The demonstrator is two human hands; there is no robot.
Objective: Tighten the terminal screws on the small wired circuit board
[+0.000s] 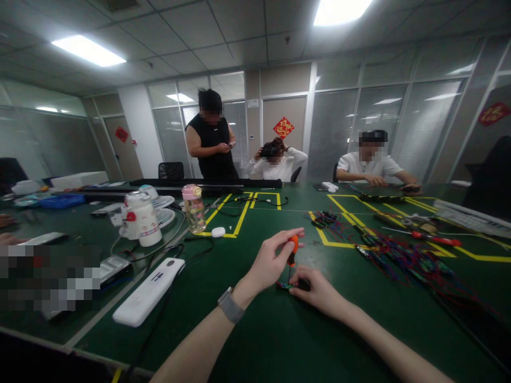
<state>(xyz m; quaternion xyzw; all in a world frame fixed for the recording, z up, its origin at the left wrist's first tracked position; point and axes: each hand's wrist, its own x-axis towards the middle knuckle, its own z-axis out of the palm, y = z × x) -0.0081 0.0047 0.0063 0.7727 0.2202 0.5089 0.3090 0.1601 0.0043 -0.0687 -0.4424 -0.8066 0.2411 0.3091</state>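
Note:
My left hand [275, 256] grips the orange and black handle of a screwdriver [294, 250], thumb against it and some fingers stretched out past it. The screwdriver stands nearly upright, its shaft pointing down to a small green circuit board [283, 286] on the table. My right hand [313, 286] rests low beside the shaft, its fingertips closed at the board's right edge; one finger is near the shaft. The screwdriver's tip and part of the board are hidden by my fingers.
On the right lie tangled boards with red and blue wires [403, 255] and a red screwdriver [435, 238]. To the left are a white elongated device [149, 292], a white jug [143, 221] and a pink-lidded bottle [194, 210]. Several people are across the green table [255, 340].

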